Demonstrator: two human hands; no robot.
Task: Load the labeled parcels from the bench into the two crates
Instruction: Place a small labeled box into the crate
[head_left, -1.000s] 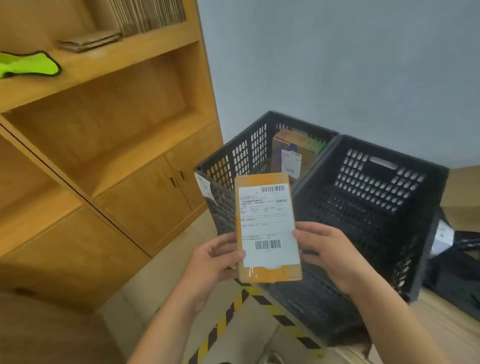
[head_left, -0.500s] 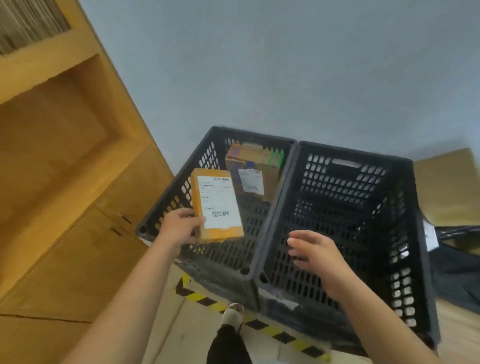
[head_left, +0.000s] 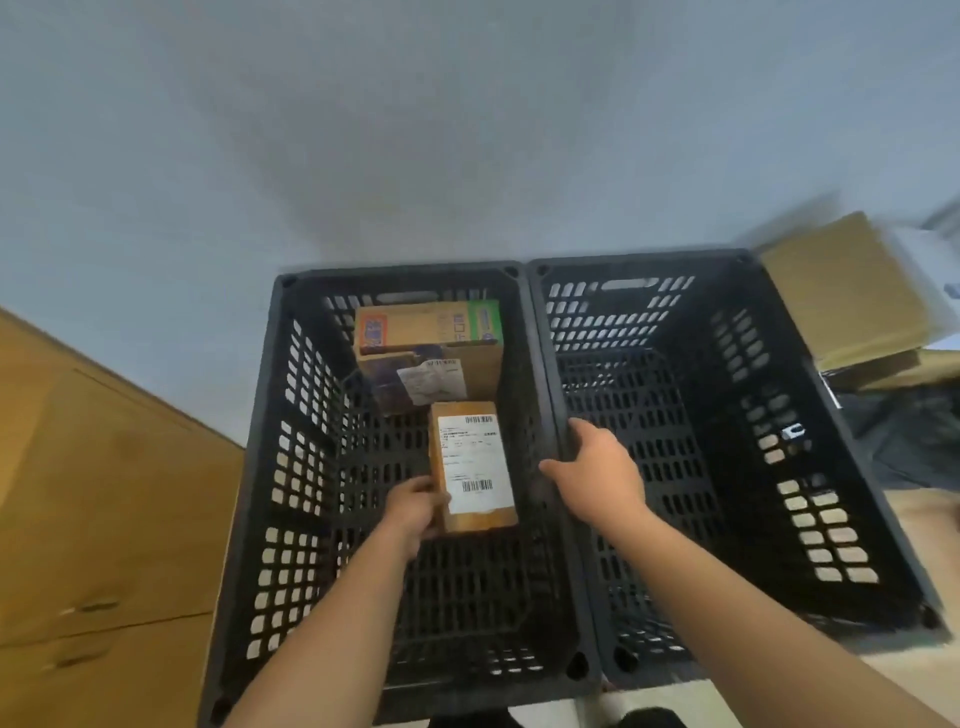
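Head view is looking more steeply down into the crates than half a second ago. Lower centre, the left hand (head_left: 415, 506) is clasping the near left edge of the parcel (head_left: 475, 467), which has gone from above the rim to deep inside the left crate (head_left: 260, 467), label up. Whether it is touching the floor is unclear. The right hand (head_left: 597, 470), earlier hovering loose, is now lying on the rims where the left crate and right crate (head_left: 779, 415) meet, thumb spread; whether its fingers are curling round the rim is impossible to tell. Farther up, a printed box (head_left: 428, 327) is leaning at the left crate's far end, its lower part blurred. Cardboard (head_left: 841, 291) at upper right is smeared and cut off.
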